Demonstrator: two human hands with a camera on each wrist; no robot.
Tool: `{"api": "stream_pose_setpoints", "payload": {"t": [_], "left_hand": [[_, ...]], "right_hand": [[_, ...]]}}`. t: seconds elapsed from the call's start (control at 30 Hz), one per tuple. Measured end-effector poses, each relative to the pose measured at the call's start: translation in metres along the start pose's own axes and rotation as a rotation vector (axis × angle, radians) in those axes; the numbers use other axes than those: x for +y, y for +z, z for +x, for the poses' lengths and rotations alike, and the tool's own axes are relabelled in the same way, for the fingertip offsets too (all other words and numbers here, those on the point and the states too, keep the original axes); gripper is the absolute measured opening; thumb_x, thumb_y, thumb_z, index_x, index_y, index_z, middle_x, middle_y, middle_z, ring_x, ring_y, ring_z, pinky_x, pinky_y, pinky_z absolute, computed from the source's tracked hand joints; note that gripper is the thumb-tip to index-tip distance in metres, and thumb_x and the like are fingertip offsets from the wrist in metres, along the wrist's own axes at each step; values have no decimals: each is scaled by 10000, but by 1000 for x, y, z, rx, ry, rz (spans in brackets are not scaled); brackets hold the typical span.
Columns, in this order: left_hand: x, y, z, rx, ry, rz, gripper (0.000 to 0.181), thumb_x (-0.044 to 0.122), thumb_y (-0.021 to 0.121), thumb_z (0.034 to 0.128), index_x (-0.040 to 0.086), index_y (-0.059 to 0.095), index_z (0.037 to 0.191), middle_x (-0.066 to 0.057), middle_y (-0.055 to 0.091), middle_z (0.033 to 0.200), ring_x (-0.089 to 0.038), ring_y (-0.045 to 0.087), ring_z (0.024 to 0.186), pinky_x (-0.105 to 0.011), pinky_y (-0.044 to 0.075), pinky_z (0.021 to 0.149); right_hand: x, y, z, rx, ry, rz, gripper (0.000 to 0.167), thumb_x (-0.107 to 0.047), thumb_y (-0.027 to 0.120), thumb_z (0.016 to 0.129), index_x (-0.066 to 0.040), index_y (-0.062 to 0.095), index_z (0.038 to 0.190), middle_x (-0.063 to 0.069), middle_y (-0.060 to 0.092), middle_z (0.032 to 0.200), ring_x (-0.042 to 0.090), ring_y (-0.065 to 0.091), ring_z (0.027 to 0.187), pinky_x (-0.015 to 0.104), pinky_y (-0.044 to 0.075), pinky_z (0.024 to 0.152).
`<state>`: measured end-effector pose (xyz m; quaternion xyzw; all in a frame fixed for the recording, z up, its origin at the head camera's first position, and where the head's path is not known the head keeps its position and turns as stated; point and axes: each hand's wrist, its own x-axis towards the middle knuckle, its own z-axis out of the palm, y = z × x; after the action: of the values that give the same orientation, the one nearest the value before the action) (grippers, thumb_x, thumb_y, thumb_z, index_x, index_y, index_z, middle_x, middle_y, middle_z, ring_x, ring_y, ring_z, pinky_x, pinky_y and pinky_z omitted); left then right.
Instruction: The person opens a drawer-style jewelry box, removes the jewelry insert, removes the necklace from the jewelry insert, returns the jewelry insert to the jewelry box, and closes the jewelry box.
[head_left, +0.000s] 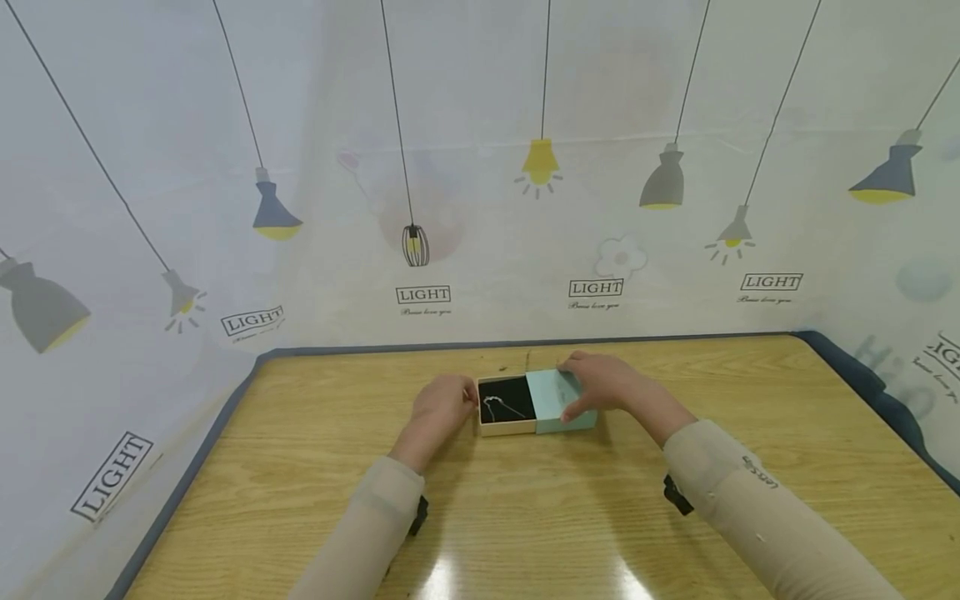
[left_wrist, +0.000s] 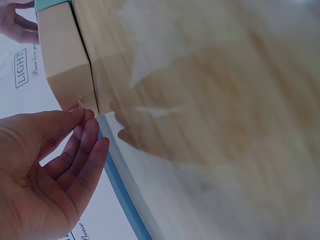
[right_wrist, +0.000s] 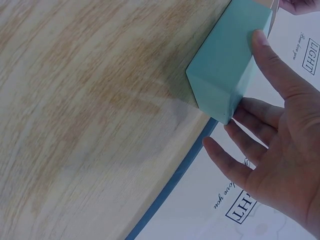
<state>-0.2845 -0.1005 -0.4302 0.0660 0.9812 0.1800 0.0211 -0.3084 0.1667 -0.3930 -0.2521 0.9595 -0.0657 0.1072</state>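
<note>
While the right hand (head_left: pixel 603 383) grasps the mint-green sleeve (head_left: pixel 549 402) between thumb and fingers, the left hand (head_left: pixel 441 402) pinches with thumb and forefinger a small tab (left_wrist: pixel 80 103) at the end of the beige tray (head_left: pixel 508 430). This tray lies partly outside the sleeve, on the wooden table (head_left: pixel 292 450), and a thin silvery chain (head_left: pixel 492 400) rests upon its black lining (head_left: pixel 521 392).

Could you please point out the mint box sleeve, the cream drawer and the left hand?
Mint box sleeve (head_left: pixel 548 400): head view, on its top.
Cream drawer (left_wrist: pixel 64 44): left wrist view, its long side wall.
Left hand (head_left: pixel 442 402): head view, its back.
</note>
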Motion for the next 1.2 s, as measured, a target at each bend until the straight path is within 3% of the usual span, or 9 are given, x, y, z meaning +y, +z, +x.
{"api": "stream_pose_setpoints", "payload": {"t": [1.2], "left_hand": [[-8, -4, -3, 10, -10, 16, 93, 180, 721, 911, 208, 703, 824, 1, 720, 942, -170, 632, 861, -323, 541, 713]], "right_hand": [[0, -1, -1, 5, -5, 9, 878, -474, 839, 759, -13, 505, 1427, 188, 509, 1465, 363, 543, 1286, 524, 453, 1084]]}}
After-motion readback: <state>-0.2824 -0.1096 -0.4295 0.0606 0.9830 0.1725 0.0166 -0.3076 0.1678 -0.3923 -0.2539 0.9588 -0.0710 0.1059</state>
